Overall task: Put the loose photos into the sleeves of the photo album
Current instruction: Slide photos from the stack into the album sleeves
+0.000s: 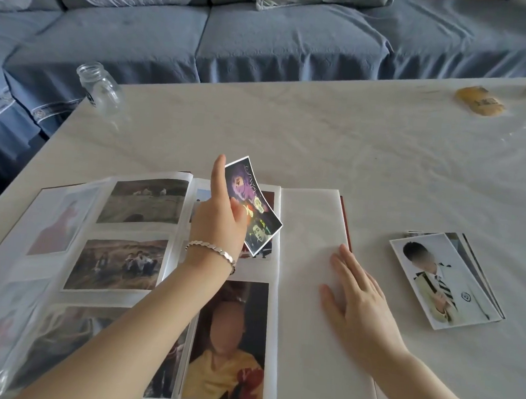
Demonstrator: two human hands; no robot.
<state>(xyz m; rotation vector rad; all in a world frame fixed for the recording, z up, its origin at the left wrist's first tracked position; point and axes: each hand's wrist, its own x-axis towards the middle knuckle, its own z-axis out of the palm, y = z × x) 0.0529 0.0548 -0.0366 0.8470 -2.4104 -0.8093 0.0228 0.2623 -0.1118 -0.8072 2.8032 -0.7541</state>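
The desk [353, 137] is carrying everything within easy reach of the person. The photo album [310, 215] is lying open and flat in front of them, probably so that its sleeves are facing up for loading. Its left pages are showing prints already slipped in, while the right-most page is showing plain white. Whether that page has empty sleeves cannot be told from here.

The stack of loose photos [445, 283] is sitting on the desk just beside the album's right edge, apart from it. It is lying face up and slightly fanned, which is likely keeping the next prints handy.

One loose photo [255, 208] is being held in the air above the album's middle page. It is tilted, bowing a little, and not yet in any sleeve. In my judgement it is being lined up for a pocket on that page, though the hand and print are hiding that pocket.

The left hand [219, 224], wearing a silver bracelet [213, 252], is pinching this photo. Its thumb is lying across the printed face, and its index finger is stretching straight up along the left edge. The other fingers are hidden behind the print.

The right hand [360, 302] is lying flat, palm down, on the white page. Its fingers are straight and slightly spread, holding nothing, and it seems to be steadying the album.
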